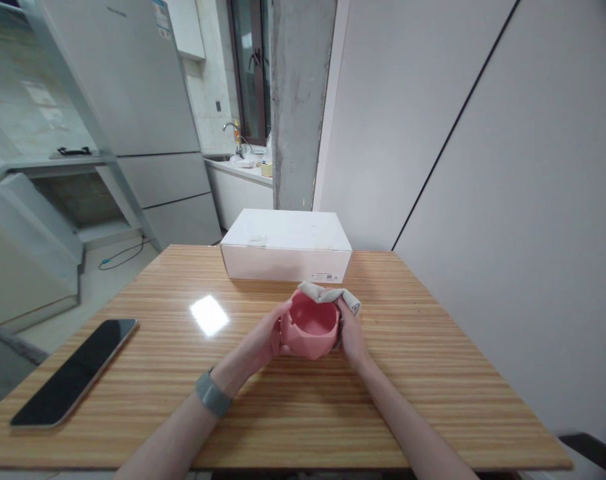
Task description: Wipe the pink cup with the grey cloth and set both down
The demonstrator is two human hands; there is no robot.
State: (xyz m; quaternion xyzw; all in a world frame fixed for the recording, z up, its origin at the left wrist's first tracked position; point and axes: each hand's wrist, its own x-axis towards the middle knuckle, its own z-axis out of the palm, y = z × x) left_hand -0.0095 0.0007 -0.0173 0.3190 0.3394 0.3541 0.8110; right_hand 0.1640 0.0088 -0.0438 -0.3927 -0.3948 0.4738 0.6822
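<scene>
Head camera, at the desk's [433, 400] near edge, faces forward and down, close above left hand [263, 341] and right hand [351, 335].

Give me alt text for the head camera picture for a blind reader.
A left hand grips the side of a pink faceted bowl over a striped wooden table, while the right hand presses a grey cloth to its rim. A closed white cardboard box sits behind; a black smartphone lies at left.

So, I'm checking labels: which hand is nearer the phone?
Left. The left hand holds the pink bowl on the phone side; the right hand, with the cloth, is beyond the bowl.
</scene>
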